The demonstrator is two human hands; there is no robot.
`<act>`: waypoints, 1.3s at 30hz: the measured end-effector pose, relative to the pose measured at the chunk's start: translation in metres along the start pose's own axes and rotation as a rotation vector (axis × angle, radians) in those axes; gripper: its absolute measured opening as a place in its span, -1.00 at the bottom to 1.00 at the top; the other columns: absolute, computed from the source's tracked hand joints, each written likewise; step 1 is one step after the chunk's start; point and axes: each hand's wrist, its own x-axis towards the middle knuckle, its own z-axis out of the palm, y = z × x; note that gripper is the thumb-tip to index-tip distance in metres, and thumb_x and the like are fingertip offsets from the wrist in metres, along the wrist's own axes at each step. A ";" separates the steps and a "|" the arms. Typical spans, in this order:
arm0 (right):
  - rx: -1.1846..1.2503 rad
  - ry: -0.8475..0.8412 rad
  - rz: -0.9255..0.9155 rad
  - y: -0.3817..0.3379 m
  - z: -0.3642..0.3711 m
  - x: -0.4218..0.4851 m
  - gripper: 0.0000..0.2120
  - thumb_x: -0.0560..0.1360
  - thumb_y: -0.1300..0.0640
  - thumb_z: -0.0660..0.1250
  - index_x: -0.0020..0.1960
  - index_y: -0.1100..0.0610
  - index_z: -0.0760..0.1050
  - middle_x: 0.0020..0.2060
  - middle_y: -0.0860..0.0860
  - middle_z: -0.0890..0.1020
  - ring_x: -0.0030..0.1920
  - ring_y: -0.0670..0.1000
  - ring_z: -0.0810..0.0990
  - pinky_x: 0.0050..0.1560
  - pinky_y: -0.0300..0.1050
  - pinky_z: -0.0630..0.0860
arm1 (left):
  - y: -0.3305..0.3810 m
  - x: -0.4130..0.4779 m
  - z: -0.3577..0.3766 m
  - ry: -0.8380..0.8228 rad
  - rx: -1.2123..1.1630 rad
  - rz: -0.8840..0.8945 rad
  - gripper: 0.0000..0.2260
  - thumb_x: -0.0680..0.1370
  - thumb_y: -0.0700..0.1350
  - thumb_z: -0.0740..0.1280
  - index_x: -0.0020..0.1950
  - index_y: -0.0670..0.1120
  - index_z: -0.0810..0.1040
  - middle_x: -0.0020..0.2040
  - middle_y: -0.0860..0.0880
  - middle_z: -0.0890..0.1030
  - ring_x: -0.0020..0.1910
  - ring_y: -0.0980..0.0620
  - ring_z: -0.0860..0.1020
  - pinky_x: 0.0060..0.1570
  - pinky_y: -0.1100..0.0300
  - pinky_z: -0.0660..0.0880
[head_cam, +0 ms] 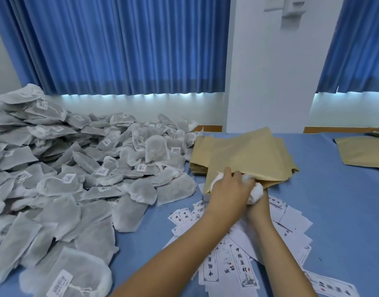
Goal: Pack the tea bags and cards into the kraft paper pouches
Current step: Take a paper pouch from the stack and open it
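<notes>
Stuffing tea bag into pouch
Left hand clutches it; right hand mostly hidden, grip unclear; bunching could split the mouth

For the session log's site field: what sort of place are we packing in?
Likely an improvised packing room, not a factory line: a blue-covered table heaped with tea bags, a stack of kraft pouches, and blue curtains behind.

Packing room: tea-bag heap, pouch stack
</notes>
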 end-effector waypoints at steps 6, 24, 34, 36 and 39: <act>0.176 -0.091 -0.039 -0.001 0.005 -0.002 -0.72 0.49 -0.05 0.26 0.18 -0.02 0.44 -0.13 -0.03 0.61 -0.14 -0.08 0.55 -0.09 -0.16 0.49 | 0.018 0.031 0.018 -0.160 0.059 -0.380 -0.73 0.63 -0.18 0.08 0.26 -0.23 0.42 0.17 -0.24 0.46 0.14 -0.19 0.43 -0.03 0.08 0.35; 0.338 -0.117 0.042 0.000 0.020 0.007 -0.82 0.52 0.44 0.16 -0.09 0.23 0.48 -0.36 0.07 0.60 -0.32 0.00 0.56 -0.29 -0.15 0.50 | -0.040 0.030 0.013 -0.067 -0.385 0.065 -0.77 0.56 -0.13 0.17 0.14 -0.07 0.55 0.11 -0.08 0.59 0.03 -0.07 0.55 -0.07 0.11 0.45; 0.469 -0.092 0.009 -0.013 0.009 0.018 -0.88 0.57 0.37 0.21 -0.13 0.27 0.41 -0.46 0.05 0.59 -0.48 0.04 0.59 -0.40 -0.19 0.57 | -0.159 -0.017 0.085 -0.359 -0.229 -0.545 -0.25 0.51 0.29 0.22 0.54 -0.10 0.06 0.53 -0.18 0.09 0.50 -0.19 0.02 0.43 -0.03 0.09; 0.501 -0.090 -0.001 -0.016 0.007 0.020 -0.87 0.57 0.36 0.21 -0.13 0.22 0.36 -0.46 0.03 0.57 -0.48 0.05 0.59 -0.40 -0.15 0.57 | -0.163 -0.017 0.100 -0.326 -0.180 -0.594 -0.12 0.44 0.38 0.23 0.55 -0.07 -0.03 0.51 -0.23 0.10 0.48 -0.22 0.07 0.40 -0.06 0.14; 0.506 -0.110 -0.015 -0.018 0.005 0.020 -0.87 0.57 0.32 0.23 -0.10 0.17 0.31 -0.46 0.01 0.58 -0.47 0.05 0.60 -0.38 -0.12 0.57 | -0.161 -0.013 0.106 -0.267 -0.024 -0.600 -0.13 0.41 0.39 0.24 0.51 -0.13 0.10 0.38 -0.20 0.35 0.35 -0.18 0.26 0.28 0.00 0.25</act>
